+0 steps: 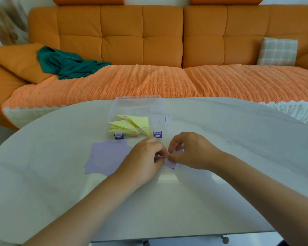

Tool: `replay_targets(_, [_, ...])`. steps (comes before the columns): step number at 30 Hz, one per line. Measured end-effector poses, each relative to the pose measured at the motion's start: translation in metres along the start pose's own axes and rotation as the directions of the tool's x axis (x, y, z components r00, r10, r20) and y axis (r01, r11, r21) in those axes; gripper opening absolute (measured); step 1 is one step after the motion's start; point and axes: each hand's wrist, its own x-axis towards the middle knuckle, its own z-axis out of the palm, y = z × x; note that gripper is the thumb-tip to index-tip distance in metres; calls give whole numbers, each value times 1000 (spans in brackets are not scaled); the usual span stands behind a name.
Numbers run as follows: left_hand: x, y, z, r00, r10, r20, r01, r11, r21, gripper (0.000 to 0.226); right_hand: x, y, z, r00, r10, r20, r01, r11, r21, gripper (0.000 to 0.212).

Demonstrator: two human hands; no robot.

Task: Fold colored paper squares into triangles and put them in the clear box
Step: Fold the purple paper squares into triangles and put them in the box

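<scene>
**Both hands pinch a lilac sheet in front of the clear box**

At the middle of the pale rounded surface (220, 139) the left hand (144, 157) and the right hand (190, 150) meet over one lilac paper piece (171, 164). The fingers (160, 153) of the left hand are curled tight on the sheet's left edge, and the right hand's thumb and forefinger are closed on it from the other side. Most of the sheet is hidden under the hands; only a small corner shows at 6 o'clock of the meeting point, plus a sliver by the right thumb. Whether it is already creased into a triangle cannot be told.

At 9 o'clock of the hands lies a loose stack of lilac paper squares (105, 157), flat on the surface, fanned out a little, its right edge covered by the left wrist.

At 12 o'clock of the hands, near them, stands the clear box (139, 107), its lid raised at the back, with two purple latches (157, 134) on the front wall. Inside, toward the left half, sit yellow folded triangles (132, 125), piled and overlapping.

Beyond the surface, at 12 o'clock, runs an orange sofa (149, 41) with an orange knitted throw over the seat. A green cloth (68, 64) lies crumpled at its left end and a plaid cushion (277, 51) leans at its right end.
</scene>
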Motion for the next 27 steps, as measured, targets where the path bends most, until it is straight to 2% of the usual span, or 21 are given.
replay_targets(3, [-6,2,1,989,148,17,-149,988,47,25,0,2,2,998,54,10,-54,995,79,19])
replay_targets(7, [-9,5,-3,961,275,17,-270,928,257,28,0,5,4,998,57,1,-57,992,116,11])
replay_targets(13, [-16,-3,-19,986,165,7,-163,960,228,24,-1,8,6,998,63,-18,-61,993,100,5])
replay_targets(17, [-20,-2,-22,996,84,37,-92,956,280,23,-3,9,7,998,58,-27,-56,995,88,4])
replay_targets(20, [-20,-2,-20,999,12,-50,6,938,347,23,-3,9,7,998,52,-31,-49,995,92,4])
replay_targets(23, [-18,5,-17,987,73,-141,-33,964,264,19,-2,8,6,998,53,-27,-50,994,93,4])
replay_targets(27, [-15,21,-9,983,177,47,-179,983,45,31,-3,7,6,998,52,-33,-48,993,111,8])
